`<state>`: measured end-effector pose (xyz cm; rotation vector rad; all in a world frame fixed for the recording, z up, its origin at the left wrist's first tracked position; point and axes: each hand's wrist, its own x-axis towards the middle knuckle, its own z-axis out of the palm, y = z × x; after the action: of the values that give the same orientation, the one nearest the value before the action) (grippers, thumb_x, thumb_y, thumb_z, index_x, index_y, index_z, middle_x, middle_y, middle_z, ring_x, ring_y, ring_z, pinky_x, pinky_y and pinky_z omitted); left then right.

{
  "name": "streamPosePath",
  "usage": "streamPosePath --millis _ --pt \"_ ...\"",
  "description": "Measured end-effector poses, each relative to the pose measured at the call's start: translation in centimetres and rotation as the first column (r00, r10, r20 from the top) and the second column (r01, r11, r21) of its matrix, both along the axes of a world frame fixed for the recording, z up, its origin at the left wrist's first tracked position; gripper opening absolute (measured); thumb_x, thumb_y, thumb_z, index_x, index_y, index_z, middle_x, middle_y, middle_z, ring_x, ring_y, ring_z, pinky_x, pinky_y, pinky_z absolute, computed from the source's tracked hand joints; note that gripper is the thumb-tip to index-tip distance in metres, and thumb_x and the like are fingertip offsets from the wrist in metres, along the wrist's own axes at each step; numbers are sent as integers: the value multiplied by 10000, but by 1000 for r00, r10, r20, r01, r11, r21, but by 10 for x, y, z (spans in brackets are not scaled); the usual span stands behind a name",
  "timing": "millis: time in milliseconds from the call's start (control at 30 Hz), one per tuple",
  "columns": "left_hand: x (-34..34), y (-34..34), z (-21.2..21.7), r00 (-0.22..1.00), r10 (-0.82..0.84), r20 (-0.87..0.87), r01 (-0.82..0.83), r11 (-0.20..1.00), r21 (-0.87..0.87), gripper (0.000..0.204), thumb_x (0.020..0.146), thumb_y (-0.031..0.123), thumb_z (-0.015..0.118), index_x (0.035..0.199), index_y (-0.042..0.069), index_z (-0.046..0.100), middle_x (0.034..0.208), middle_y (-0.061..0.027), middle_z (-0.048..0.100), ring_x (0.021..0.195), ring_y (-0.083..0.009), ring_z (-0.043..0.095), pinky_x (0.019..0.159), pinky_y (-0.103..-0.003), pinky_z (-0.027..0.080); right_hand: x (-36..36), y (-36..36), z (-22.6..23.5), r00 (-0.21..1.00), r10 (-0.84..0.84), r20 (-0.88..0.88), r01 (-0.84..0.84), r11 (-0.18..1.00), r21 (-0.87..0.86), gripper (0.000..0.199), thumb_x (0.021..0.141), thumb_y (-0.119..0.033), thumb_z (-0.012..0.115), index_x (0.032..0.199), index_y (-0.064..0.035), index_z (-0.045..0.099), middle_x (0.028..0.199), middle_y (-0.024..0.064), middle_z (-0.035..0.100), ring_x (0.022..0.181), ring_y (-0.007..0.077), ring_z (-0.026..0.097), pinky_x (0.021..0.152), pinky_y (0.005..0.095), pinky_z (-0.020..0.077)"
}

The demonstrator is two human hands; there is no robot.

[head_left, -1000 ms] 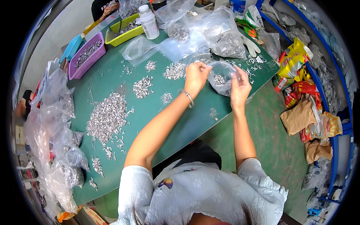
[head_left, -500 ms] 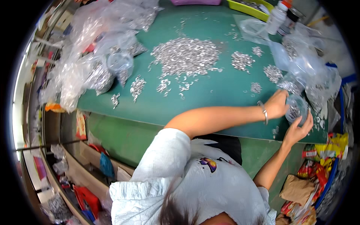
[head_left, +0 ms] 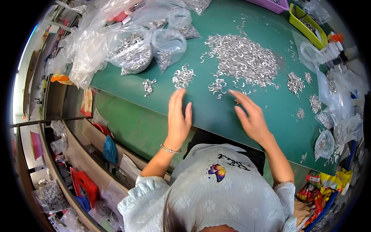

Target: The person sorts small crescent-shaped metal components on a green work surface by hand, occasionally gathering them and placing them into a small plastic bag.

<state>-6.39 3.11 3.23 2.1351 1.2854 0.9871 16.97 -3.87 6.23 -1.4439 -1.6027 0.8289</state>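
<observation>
My left hand [head_left: 177, 118] lies flat and open on the green table top [head_left: 216, 112], fingers pointing at a small heap of silver metal pieces [head_left: 183, 76]. My right hand [head_left: 250, 116] is open too, fingers spread, just below a small cluster of the pieces [head_left: 217, 86]. A big pile of the same silver pieces [head_left: 243, 60] spreads beyond both hands. Neither hand holds anything.
Clear plastic bags of metal pieces [head_left: 135, 50] crowd the table's far left. More small bags [head_left: 324, 141] lie at the right edge. A yellow-green tray [head_left: 305, 23] and a white bottle [head_left: 328, 48] stand at the far right. Shelves with clutter [head_left: 77, 185] sit below left.
Both hands have let go of the small plastic bag at the right and moved left to the table's middle, now open near the loose piles. The view has swung with them.
</observation>
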Motion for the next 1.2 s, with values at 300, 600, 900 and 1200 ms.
streamPosePath --millis 300,600,900,1200 --pt "-3 63 -36 994 -20 -109 19 1000 -17 600 933 8 543 1455 -93 265 1476 -305 343 1402 -438 319 1155 -539 240 -88 154 -60 962 77 262 -106 990 97 444 1006 -138 454 1404 54 407 1460 236 428 1394 387 360 1156 442 298" --pt "-24 19 -28 813 165 559 -7 962 -274 430 983 -23 412 1406 -61 347 1400 -240 452 1307 -320 461 1083 -412 363 -102 126 -41 977 176 118 -188 977 99 424 1002 -216 496 1351 23 488 1445 197 463 1395 382 363 1161 475 283" --pt "-71 -49 -81 364 557 746 757 290 -586 544 1025 330 319 1049 -124 619 703 -164 631 552 -240 528 538 -309 395 -102 126 -49 860 408 305 -436 900 26 428 971 -233 565 1338 -17 530 1452 146 478 1405 343 366 1175 481 272" --pt "-71 11 -108 270 759 593 929 -366 46 985 942 694 291 1463 -141 243 1445 -459 252 1384 -549 275 1125 -573 305 -107 126 -46 745 515 424 -574 819 15 512 890 -198 627 1381 -97 525 1477 106 460 1412 339 361 1175 525 265"
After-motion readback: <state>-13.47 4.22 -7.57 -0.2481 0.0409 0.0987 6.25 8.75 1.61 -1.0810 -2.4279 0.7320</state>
